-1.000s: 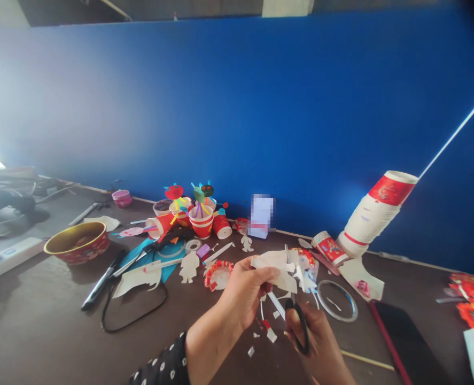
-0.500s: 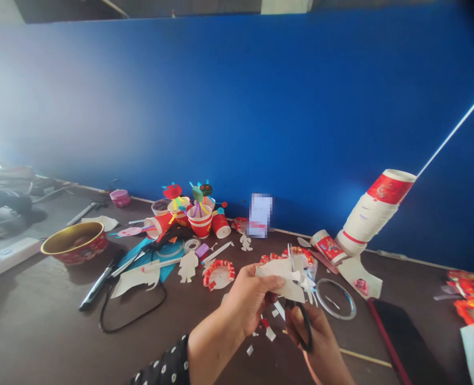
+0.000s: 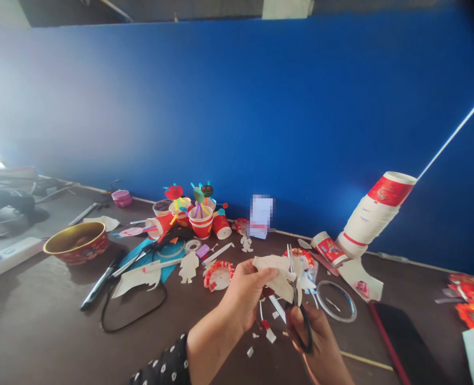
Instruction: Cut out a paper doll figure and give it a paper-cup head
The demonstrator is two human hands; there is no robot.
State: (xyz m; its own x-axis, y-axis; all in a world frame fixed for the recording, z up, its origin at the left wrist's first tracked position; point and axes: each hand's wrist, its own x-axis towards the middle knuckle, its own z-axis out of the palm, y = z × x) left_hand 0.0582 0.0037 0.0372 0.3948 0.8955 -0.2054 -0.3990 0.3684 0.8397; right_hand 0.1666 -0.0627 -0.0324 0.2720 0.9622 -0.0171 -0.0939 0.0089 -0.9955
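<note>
My left hand [image 3: 245, 294] pinches a piece of white paper [image 3: 274, 267] between thumb and fingers, above the dark table. In my right hand [image 3: 317, 331] is a pair of scissors [image 3: 295, 286] with black handles, its blades pointing away from me at the paper's right edge. Small paper scraps [image 3: 271, 335] lie on the table below my hands. A white paper figure cutout [image 3: 188, 267] rests to the left, and a smaller cutout [image 3: 246, 241] lies farther back. Beside my left hand is a ring of red wrapped pieces [image 3: 219, 275].
Decorated red paper cups [image 3: 200, 224] stand at the back. A tall leaning stack of paper cups [image 3: 375, 214] is against the blue wall at right. A phone [image 3: 413, 342] lies front right, a clear ring [image 3: 336, 300] near it. Far left sits a red and gold bowl [image 3: 76, 243].
The white paper has turned and shifted slightly left in my left hand. The scissor blades now stand more upright at its right edge, and my right hand has barely moved.
</note>
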